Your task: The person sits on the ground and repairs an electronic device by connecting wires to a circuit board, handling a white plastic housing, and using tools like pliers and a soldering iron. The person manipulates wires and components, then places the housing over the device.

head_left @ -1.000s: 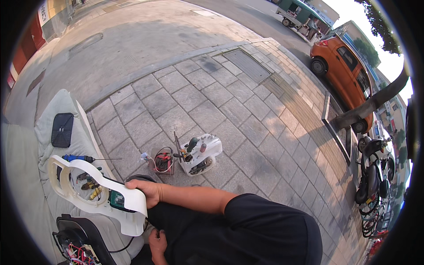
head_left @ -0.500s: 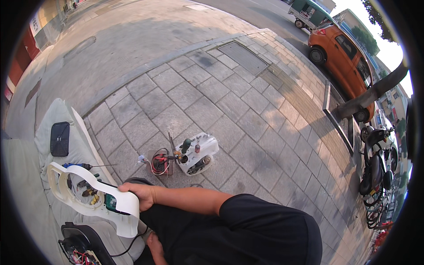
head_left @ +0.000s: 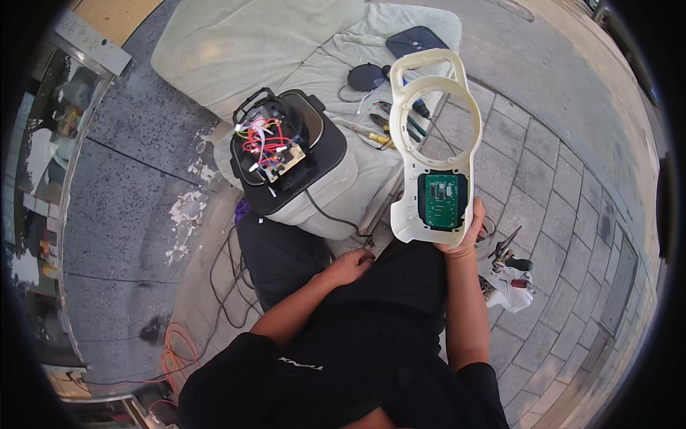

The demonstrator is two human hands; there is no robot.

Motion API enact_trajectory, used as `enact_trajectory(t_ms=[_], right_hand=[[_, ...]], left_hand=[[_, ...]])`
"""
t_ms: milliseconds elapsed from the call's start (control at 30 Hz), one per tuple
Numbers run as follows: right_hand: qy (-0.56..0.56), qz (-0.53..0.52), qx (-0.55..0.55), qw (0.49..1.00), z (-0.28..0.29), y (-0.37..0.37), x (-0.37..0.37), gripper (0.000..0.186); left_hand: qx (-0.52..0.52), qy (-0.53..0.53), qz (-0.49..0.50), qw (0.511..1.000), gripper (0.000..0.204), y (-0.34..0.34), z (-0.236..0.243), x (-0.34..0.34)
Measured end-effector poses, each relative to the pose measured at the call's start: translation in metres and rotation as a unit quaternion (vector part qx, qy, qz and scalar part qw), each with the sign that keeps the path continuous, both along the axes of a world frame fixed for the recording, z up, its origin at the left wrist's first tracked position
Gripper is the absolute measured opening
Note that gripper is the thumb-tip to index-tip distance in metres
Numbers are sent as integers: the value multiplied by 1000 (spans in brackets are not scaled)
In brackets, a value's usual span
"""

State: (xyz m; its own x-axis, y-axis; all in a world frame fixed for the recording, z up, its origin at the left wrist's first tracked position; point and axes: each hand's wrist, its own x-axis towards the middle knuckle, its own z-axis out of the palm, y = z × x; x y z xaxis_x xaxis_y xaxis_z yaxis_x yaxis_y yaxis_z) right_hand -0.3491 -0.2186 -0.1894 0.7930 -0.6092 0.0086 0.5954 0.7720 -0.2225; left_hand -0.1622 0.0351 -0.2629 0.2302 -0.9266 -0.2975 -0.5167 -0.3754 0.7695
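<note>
My right hand [head_left: 471,227] grips the lower right edge of a cream-white plastic housing panel [head_left: 405,187], its thumb along the side. The panel has a large round opening and a smaller one at its top. A green circuit board [head_left: 441,200] sits in its lower part. My left hand [head_left: 348,267] rests on my lap, fingers curled; their inner side is hidden. Near its fingertips lies the end of a dark power cord [head_left: 334,215], coming from an opened appliance [head_left: 336,187] with a pale body and black rim. Red and white wires [head_left: 268,143] and a tan board [head_left: 286,163] lie exposed on top.
A pale green cushioned seat [head_left: 264,36] carries a black square lid [head_left: 416,43], a black round disc [head_left: 366,76], a blue-handled screwdriver [head_left: 421,108] and pliers [head_left: 379,121]. On the paving at right stands a white tool holder [head_left: 509,292]. Orange cable [head_left: 179,350] lies at lower left.
My view has swung left, bringing the appliance and seat into the middle. My right hand still holds the panel, now seen more upright with its circuit board in full view.
</note>
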Motion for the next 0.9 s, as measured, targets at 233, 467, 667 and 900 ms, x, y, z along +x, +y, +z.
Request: enact_trajectory(t_ms=[233, 467, 667, 900], right_hand=[[40, 13, -55, 998, 13, 16, 10, 76], [143, -46, -92, 984, 49, 9, 5, 73], [260, -36, -320, 910, 140, 13, 56, 71], [424, 19, -543, 724, 254, 85, 154, 100]], left_hand=[[-51, 12, 93, 994, 32, 41, 45, -12], [-146, 513, 25, 846, 45, 127, 125, 84], [-592, 448, 334, 581, 31, 117, 165, 222], [-577, 197, 492, 621, 24, 16, 174, 330]])
